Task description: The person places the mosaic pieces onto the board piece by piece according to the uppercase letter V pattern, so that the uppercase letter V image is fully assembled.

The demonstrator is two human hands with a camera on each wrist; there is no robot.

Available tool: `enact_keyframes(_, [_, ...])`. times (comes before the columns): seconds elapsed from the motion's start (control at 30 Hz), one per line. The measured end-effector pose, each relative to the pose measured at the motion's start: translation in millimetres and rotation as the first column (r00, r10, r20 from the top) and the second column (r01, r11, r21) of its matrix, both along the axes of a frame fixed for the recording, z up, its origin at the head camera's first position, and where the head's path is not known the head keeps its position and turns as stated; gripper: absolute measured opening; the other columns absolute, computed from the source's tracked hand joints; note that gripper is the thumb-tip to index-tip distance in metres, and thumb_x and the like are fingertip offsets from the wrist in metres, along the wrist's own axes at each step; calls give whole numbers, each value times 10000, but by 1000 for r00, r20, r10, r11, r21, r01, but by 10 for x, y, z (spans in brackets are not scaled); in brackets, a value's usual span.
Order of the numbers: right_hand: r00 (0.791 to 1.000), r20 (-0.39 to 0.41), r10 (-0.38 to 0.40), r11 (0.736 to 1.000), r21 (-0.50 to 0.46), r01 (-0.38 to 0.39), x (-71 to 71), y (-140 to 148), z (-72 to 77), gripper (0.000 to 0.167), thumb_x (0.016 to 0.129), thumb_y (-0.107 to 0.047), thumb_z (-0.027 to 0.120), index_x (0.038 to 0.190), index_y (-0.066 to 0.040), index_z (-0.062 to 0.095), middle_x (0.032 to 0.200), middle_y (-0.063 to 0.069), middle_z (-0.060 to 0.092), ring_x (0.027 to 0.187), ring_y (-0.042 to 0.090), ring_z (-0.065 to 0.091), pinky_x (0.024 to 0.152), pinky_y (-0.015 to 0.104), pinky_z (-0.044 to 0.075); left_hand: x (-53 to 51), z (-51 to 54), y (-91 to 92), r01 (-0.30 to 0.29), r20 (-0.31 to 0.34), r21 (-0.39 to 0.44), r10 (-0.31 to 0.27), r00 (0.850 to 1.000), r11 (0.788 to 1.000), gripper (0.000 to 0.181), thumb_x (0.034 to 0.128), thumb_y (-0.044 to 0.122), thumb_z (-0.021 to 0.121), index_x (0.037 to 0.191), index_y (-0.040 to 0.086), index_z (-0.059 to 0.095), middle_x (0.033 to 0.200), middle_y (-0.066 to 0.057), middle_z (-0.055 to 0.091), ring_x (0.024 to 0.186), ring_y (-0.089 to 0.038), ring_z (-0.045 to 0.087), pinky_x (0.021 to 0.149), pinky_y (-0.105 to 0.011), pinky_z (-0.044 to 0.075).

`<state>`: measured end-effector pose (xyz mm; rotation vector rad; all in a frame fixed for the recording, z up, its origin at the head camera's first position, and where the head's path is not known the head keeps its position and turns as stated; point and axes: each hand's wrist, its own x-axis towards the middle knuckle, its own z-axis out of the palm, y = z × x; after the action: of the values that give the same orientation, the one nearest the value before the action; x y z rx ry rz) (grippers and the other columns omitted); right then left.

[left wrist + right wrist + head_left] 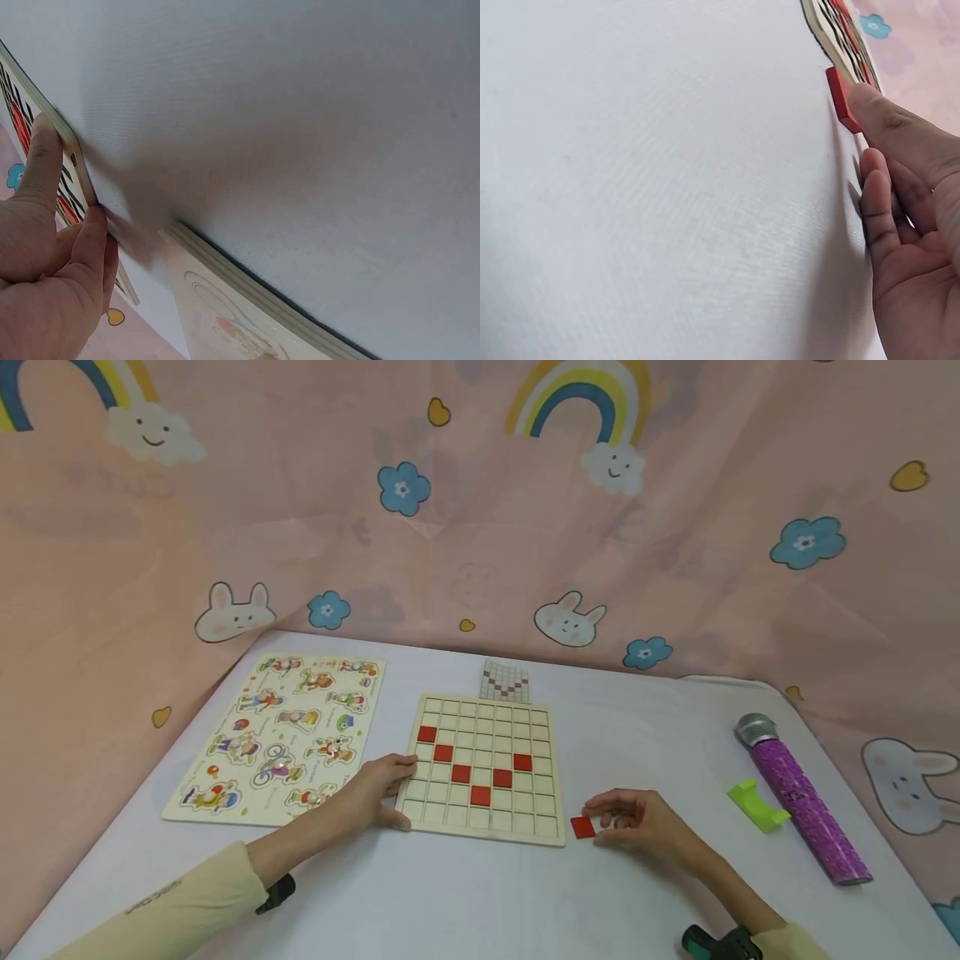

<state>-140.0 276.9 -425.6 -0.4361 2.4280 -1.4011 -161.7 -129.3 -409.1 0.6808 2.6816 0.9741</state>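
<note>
A square wooden grid board [442, 814] lies on the table, with several red tiles set in its cells in a V-like line. My left hand [378, 791] holds the board's near left corner, thumb on the front edge and fingers along the left side. The left wrist view shows this hand [56, 247] at the board's edge [84, 176]. To the right of the board, my right hand [637, 822] pinches a loose red tile [582, 827] just above or on the table. In the right wrist view the thumb covers part of that tile [841, 97].
A small pattern card [505, 682] lies behind the board. Left of it is a wooden picture puzzle [255, 810]. A purple glittery microphone-shaped tube [813, 810] and a bright green curved piece [757, 806] lie at the right. A pink printed curtain [480, 552] hangs behind the table.
</note>
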Motion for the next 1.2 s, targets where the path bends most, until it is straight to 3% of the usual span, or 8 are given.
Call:
enact_keyframes(0.1, [999,-40,20,1000,2,-20,3,-15,-18,396,770,-123,800,1114,16,661,1024,132,694,765,110,554,574,168,484,-5,-6,2,-18,27,24,18,999,1000,797,604,21,868,1275,-175,485,1400,-243,448,1281,-404,435,961,-306,507])
enact_keyframes(0.33, [999,-53,-2,999,43,4,15,-34,-29,354,775,-139,797,1081,-3,679,979,93,698,738,94,537,554,169,458,6,2,-16,3,35,38,-5,999,999,799,611,36,868,1274,-184,481,1396,-258,442,1280,-417,428,948,-305,517])
enact_keyframes(0.47, [999,-36,-3,998,56,5,1,-13,0,347,792,-143,784,1093,-11,675,1006,101,692,800,105,602,659,181,547,9,4,-22,4,36,41,-5,999,999,797,608,40,870,1271,-182,486,1394,-256,446,1278,-416,431,943,-303,520])
enact_keyframes(0.6, [1000,14,-12,1000,12,11,-62,18,64,376,805,-126,769,1130,23,651,1077,168,674,897,154,661,786,215,582,3,-5,-32,9,34,49,-11,999,999,794,611,39,867,1270,-185,484,1394,-261,443,1278,-419,431,944,-307,519])
enact_keyframes(0.97, [981,2,-194,978,-81,193,-286,1,97,402,812,-41,745,1184,65,633,1139,216,662,938,145,686,822,241,580,-1,-10,-15,16,13,37,-17,1000,999,787,616,34,864,1270,-183,484,1392,-262,445,1276,-417,435,953,-300,511])
enact_keyframes(1.2, [974,-27,-226,971,-82,223,-429,-30,28,388,803,-54,758,1166,39,654,1130,189,673,930,118,681,818,193,569,-2,-12,-19,0,26,34,-1,1000,999,788,616,26,864,1273,-183,483,1399,-253,444,1283,-409,431,954,-299,510])
